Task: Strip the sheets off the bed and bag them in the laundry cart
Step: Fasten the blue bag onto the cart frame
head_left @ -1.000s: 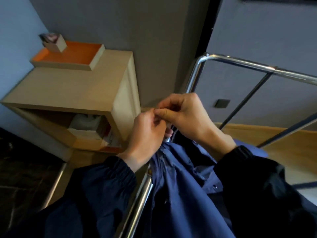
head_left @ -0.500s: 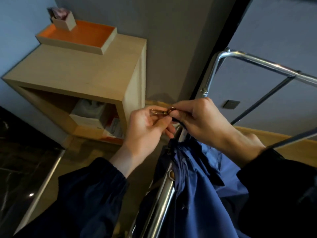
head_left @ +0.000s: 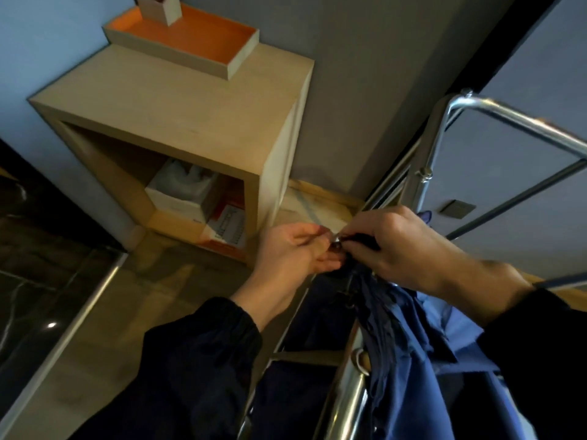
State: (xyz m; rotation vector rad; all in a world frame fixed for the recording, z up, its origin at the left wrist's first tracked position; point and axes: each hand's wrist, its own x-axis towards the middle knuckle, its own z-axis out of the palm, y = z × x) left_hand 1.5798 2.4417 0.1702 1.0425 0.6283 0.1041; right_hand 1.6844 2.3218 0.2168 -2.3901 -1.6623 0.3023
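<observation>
A dark blue laundry bag (head_left: 406,369) hangs from the chrome frame of the laundry cart (head_left: 346,395) at the lower right. Its top corner is bunched into a dark strap. My right hand (head_left: 400,249) grips that strap at the bag's top. My left hand (head_left: 295,252) pinches a small metal clip (head_left: 336,241) where the two hands meet, above the cart's rail. No sheets or bed are in view.
A wooden bedside cube (head_left: 197,115) stands against the wall to the left, with an orange tray (head_left: 190,39) on top and boxes in its opening. A grey wall and a dark door edge rise behind the cart. Dark marble flooring lies at the lower left.
The view has tilted and moved closer to the cube. Both hands stay together on the clip and strap, now lower in the frame.
</observation>
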